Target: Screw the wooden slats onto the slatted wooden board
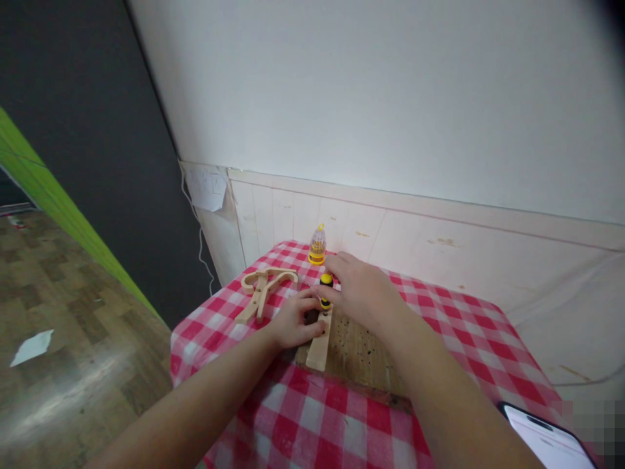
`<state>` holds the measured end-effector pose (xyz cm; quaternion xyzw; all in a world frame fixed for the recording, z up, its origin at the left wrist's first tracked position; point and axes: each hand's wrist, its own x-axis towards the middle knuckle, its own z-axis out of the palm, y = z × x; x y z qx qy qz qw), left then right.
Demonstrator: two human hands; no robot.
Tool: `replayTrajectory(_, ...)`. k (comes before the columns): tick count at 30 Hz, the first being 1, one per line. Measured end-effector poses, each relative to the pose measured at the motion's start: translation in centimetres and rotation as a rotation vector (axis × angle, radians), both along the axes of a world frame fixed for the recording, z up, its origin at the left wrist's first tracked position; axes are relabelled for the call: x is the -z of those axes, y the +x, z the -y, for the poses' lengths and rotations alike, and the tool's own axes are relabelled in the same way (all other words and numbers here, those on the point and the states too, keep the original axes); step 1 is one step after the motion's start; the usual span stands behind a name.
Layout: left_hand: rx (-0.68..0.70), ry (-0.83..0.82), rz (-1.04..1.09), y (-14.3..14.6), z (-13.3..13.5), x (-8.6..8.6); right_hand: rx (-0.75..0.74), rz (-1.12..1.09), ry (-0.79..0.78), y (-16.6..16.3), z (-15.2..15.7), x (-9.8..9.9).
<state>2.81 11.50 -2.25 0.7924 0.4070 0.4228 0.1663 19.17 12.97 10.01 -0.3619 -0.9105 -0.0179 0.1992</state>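
Note:
My left hand presses on a pale wooden piece, thumb on its upper face and fingers curled by its far end. That piece lies on a brown wooden board dotted with small dark holes. A short yellow-and-black screwdriver stands upright over the far end of the piece. Around its handle is my right hand, thumb on the near side and fingers behind. The screwdriver's tip is hidden.
To the left lie curved wooden parts. A clear bit case with a yellow base stands at the back. The table has a red-and-white checked cloth. A phone rests at the lower right. Behind is a white wall.

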Motion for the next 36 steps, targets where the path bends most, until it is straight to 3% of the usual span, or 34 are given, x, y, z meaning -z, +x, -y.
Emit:
replayTrajectory(3,0.000,-0.004,0.002,0.1,0.0,0.0,0.052,-0.006,0.023,-0.1,0.2,0.0)
replayTrajectory(9,-0.007,-0.003,0.014,0.0,0.1,0.0,-0.103,-0.066,-0.158,-0.4,0.1,0.2)
replayTrajectory(13,-0.001,-0.022,0.005,-0.1,0.0,0.1,-0.121,-0.035,-0.187,-0.2,-0.2,0.0)
replayTrajectory(19,-0.008,-0.027,-0.009,-0.3,-0.2,0.4,0.017,-0.015,-0.126,-0.1,-0.6,0.0)
replayTrajectory(25,-0.010,-0.047,-0.026,-0.6,-0.1,0.2,-0.081,-0.343,-0.148,1.3,1.3,-2.7)
replayTrajectory(28,-0.005,-0.059,-0.021,-0.8,-0.5,0.5,0.002,-0.469,-0.108,2.6,1.3,-3.7)
replayTrajectory(33,0.002,-0.041,-0.076,-0.7,-0.3,0.5,0.126,-0.534,-0.085,4.0,-0.1,-3.5)
replayTrajectory(36,-0.025,-0.008,-0.130,-0.5,0.1,0.0,0.144,-0.532,0.047,3.9,0.0,-3.3)
